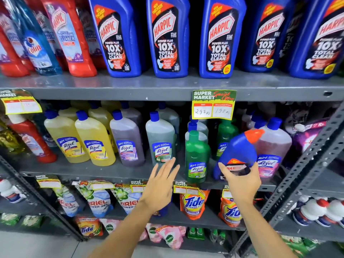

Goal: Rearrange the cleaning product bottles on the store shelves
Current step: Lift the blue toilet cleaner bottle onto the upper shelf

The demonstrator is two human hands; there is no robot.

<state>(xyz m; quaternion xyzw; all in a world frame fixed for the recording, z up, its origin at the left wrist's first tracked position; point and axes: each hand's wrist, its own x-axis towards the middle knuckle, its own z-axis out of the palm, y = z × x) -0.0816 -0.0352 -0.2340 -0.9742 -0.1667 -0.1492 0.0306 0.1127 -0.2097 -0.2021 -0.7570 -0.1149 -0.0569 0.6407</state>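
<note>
1. Your right hand (242,180) is closed around the lower body of a small blue Harpic bottle (237,151) with an orange-red cap, thumb on one side and fingers wrapped over the label. The bottle tilts to the right, cap uppermost, in front of the middle shelf (96,171).
2. Your left hand (161,185) is open and holds nothing, fingers spread, hovering just before the shelf edge near the grey-green Lizol bottle (161,140).
3. Around the held bottle stand a green Lizol bottle (197,157) to its left and a pink Lizol bottle (271,148) just behind it. This bottle looks out of place among the Lizol.
4. Step in hand, as I judge it: you are carrying a stray Harpic bottle away from, or along, the Lizol row.
5. The big blue Harpic bottles (165,37) line the top shelf (167,84). The next move likely calls for lifting yours upright to that shelf, clearing the price tag (214,105) that hangs from its edge.
6. Keep your free hand ready to steady neighbours.
</note>
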